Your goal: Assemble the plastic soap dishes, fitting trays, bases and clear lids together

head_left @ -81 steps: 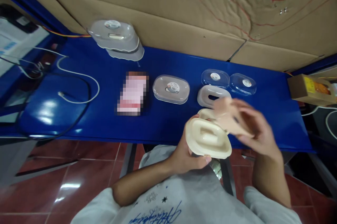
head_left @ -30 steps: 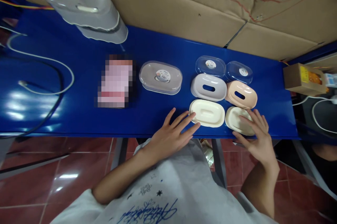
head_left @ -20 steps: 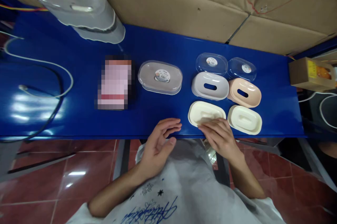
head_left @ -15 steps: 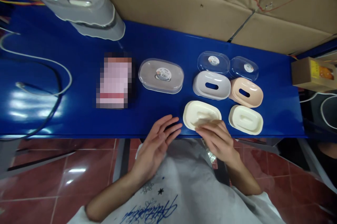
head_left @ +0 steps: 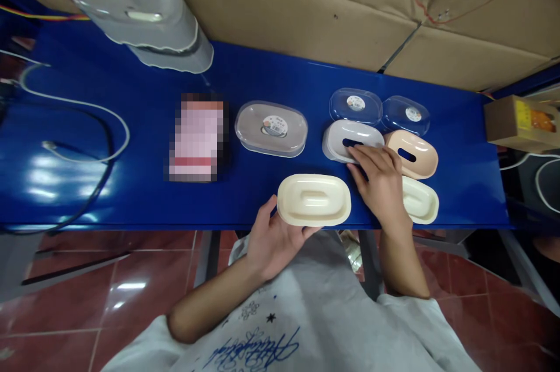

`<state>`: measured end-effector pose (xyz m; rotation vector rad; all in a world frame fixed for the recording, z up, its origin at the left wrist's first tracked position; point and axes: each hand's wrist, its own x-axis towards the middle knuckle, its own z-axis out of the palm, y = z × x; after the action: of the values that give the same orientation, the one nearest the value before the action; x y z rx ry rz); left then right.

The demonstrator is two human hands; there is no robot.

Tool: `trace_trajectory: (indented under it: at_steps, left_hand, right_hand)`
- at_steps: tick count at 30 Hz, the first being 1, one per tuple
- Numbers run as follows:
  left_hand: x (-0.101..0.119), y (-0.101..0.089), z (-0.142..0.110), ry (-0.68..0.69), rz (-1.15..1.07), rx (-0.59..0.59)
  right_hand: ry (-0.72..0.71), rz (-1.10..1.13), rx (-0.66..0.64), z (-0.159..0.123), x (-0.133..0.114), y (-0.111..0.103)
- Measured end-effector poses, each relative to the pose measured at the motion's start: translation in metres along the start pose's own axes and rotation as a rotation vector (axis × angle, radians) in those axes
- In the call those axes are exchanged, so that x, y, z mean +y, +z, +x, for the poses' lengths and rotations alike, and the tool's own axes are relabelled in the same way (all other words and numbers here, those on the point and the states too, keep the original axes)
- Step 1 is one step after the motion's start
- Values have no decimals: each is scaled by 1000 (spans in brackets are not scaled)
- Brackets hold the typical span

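My left hand (head_left: pixel 277 244) holds a cream oval dish (head_left: pixel 335 202) from below, with the thumb at its left end. The dish has a raised bar in its middle and is over the desk's front edge. My right hand (head_left: pixel 378 182) pinches the near rim of a pale grey oval tray (head_left: pixel 335 141) with a slot, fingertips inside and thumb outside. A peach slotted tray (head_left: pixel 422 156) is just right of it. A smaller cream dish (head_left: pixel 426 203) lies beyond my right wrist, partly covered. Two clear lids, a left lid (head_left: pixel 345 109) and a right lid (head_left: pixel 400 112), lie behind the trays.
A closed grey oval box (head_left: pixel 262 121) with a clear lid is on the blue desk (head_left: pixel 254 191). Left of it lies a blurred-out pink item (head_left: pixel 196 136). Stacked larger grey containers (head_left: pixel 161 28) stand at the back left. Cables (head_left: pixel 118 104) run at left; a cardboard box (head_left: pixel 507 121) is at right.
The separated cream dishes and slotted trays were set out on the desk. Since then my left hand has lifted the larger cream dish, and my right hand has moved from it to the grey tray.
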<state>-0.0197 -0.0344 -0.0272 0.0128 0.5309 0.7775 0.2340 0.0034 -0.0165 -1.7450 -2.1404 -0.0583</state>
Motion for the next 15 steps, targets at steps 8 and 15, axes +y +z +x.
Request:
trace_trajectory:
  at_steps: [8, 15]
  left_hand:
    - [-3, 7, 8, 9, -64, -40]
    - [-4, 8, 18, 72, 40, -35]
  right_hand:
    - [-206, 206, 65, -21, -39, -26]
    - [-346, 236, -64, -31, -62, -28]
